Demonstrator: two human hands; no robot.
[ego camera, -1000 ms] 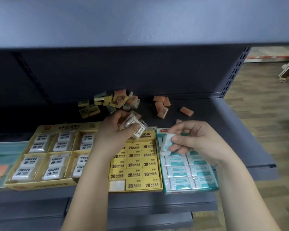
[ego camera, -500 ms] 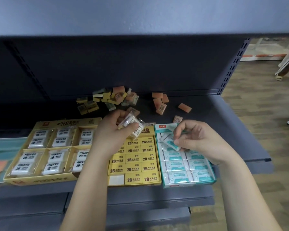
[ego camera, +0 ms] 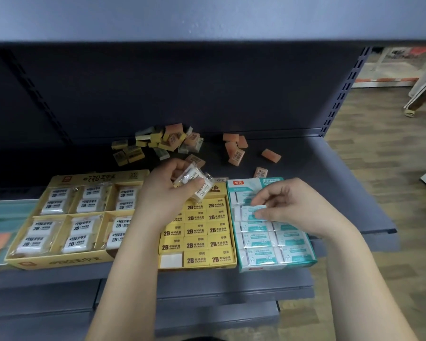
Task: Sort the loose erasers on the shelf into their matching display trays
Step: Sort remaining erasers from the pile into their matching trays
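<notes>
Shelf (ego camera: pixel 342 168): dark grey; three trays sit side by side along its front edge.
Left tray (ego camera: pixel 59 262): yellow, six compartments, each holding clear-wrapped white erasers.
Middle tray (ego camera: pixel 197 265): yellow, rows of yellow "2B" erasers; one white face at its front-left corner.
Right tray (ego camera: pixel 276 265): teal, rows of white-and-teal erasers.
Loose erasers (ego camera: pixel 167 141): yellow and orange blocks scattered near the shelf's back edge.
My left hand (ego camera: pixel 162 200): curled round wrapped white erasers (ego camera: pixel 194 180), above the middle tray's back edge.
My right hand (ego camera: pixel 295 207): pinches a white-and-teal eraser (ego camera: pixel 250 212) at the right tray's back rows.
</notes>
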